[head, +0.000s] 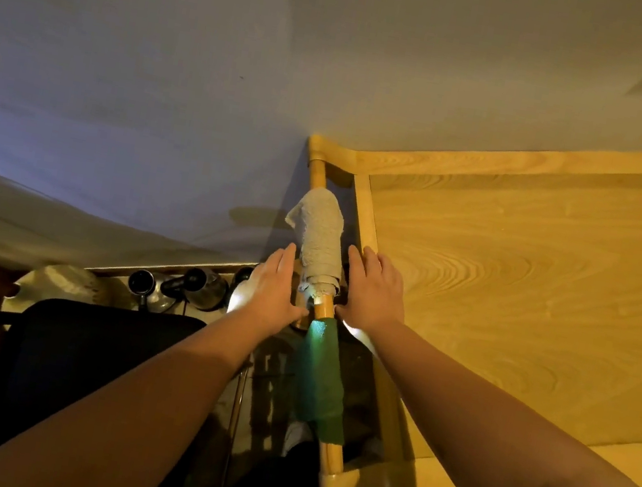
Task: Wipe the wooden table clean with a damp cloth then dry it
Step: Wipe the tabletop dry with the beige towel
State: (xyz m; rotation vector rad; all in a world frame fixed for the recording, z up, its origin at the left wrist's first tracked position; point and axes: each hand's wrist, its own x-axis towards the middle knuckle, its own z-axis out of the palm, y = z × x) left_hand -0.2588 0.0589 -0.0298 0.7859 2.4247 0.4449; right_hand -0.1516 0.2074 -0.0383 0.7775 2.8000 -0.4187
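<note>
The wooden table [516,284] lies to the right of your hands, its pale grained top filling that side of the view, with a raised rim running along its edges. Along the table's near side runs a round wooden rail [325,305], and this rail passes straight between your two hands.

A grey cloth [318,238] is draped over the rail just ahead of your fingertips, hanging bunched and folded. A green cloth [320,375] hangs on the same rail closer to you, between your forearms, below your wrists.

Your left hand [276,284] is open, fingers straight and held together, palm turned toward the grey cloth's lower end; it grips nothing. Your right hand [373,290] is also open and flat, fingers extended, its fingertips reaching the table's rim beside the grey cloth. Whether either palm actually touches the cloth, you cannot tell from here.

To the left of your left arm stands a dark chair [80,352], and beyond it, past your left hand, sit several dark metal vessels [193,285] against a pale wall [170,69].
</note>
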